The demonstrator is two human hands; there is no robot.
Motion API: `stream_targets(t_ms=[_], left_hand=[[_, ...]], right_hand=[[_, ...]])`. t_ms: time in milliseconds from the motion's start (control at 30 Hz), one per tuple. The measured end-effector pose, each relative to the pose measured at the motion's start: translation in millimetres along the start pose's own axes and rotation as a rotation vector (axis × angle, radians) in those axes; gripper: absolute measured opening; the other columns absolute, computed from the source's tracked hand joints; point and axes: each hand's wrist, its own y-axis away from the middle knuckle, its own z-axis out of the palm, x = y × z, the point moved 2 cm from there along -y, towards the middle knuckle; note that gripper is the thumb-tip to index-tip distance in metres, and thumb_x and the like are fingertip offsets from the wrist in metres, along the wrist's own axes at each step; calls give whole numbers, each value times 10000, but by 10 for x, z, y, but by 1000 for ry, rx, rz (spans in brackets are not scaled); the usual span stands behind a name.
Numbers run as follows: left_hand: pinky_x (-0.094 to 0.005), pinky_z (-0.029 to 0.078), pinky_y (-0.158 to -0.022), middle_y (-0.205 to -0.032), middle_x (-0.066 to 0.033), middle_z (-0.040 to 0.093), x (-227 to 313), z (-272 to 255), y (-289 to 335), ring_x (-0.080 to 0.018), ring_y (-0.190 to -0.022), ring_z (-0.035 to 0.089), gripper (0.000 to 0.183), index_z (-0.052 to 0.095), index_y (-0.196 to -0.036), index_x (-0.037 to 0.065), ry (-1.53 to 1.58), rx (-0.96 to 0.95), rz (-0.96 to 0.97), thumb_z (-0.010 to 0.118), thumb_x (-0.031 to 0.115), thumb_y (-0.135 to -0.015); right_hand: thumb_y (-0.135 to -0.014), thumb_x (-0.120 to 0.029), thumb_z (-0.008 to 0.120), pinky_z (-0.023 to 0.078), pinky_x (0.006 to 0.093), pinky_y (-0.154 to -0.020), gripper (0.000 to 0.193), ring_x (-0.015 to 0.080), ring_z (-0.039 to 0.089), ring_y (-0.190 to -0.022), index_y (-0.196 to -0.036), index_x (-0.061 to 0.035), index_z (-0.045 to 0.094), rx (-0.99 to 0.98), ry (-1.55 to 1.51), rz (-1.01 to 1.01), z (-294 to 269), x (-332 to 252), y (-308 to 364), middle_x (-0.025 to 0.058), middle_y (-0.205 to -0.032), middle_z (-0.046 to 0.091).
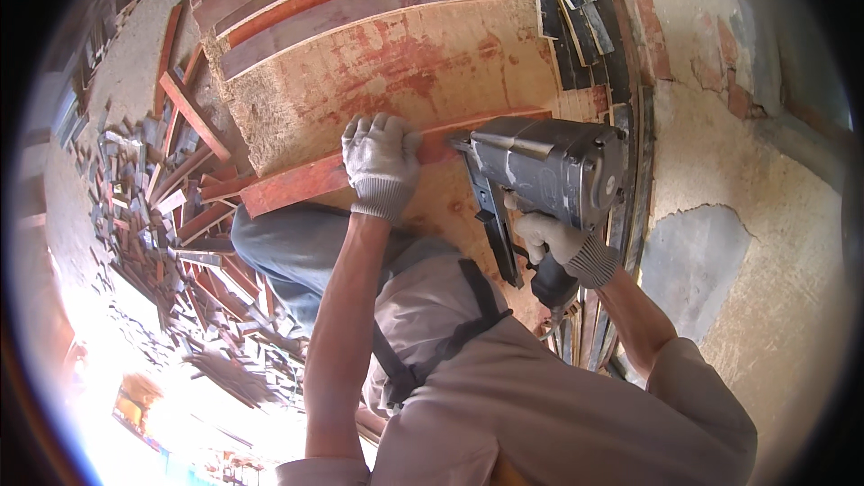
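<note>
A black nail gun point(544, 162) is in my right hand point(560, 247), which wears a pale work glove and has its fingers wrapped round the handle. The gun's nose touches or nearly touches a long red-painted wooden board point(297, 184), and its slim magazine slants down toward me. My left hand point(382, 157), gloved in the same pale fabric, is closed over that board left of the gun's nose. Beneath the board lies a wide plywood sheet point(360, 81) stained with red. What the board rests on along its near edge is partly hidden by my body.
Several reddish planks point(378, 0) lie across the far part of the sheet. Dark wood strips point(576, 27) are stacked at its right, beside a worn plastered wall point(720, 261). A heap of wood offcuts point(135, 234) covers the floor at left.
</note>
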Motion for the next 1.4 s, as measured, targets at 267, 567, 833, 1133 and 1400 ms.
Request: stream_targets(t_ms=[267,567,833,1133,1400], left_hand=[[-483,452,-1019,-1216,-154,675,-746,-738,309,-343,-1152,610,689,661,-1237,73,-589,418,-472,668,662,-879],[-440,507,-756,-835,-180,722,-1641,-1137,662,-288,-778,659,607,762,-961,-18,61,22,-796,510,533,-986],[-314,575,-510,-1035,-117,657,-586,-442,601,-216,-793,632,406,701,-1125,-19,821,101,-1261,782,295,-880],[-306,604,-596,-1190,-121,634,-587,-269,715,-225,-970,621,428,686,-1206,-5,905,56,-1230,769,268,-887],[-330,594,-582,-1094,-153,669,-817,-162,745,-218,-863,652,384,671,-1186,-22,543,-139,-923,718,239,-909]], right_hand=[[-942,-194,623,438,296,-495,224,107,507,-500,-750,-79,613,27,71,-136,5,131,25,-5,-590,530],[-927,-191,638,431,293,-514,231,105,528,-497,-749,-45,623,81,21,-261,-18,359,166,6,-563,563],[-933,-201,651,450,285,-519,240,104,528,-494,-755,-41,625,157,157,-291,-288,617,369,6,-573,565],[-939,-188,641,464,287,-527,251,99,539,-510,-729,-52,627,156,110,-207,-270,645,235,4,-582,565],[-973,-222,615,452,276,-564,291,83,532,-560,-725,-70,624,111,128,-153,-188,671,136,-6,-608,572]])
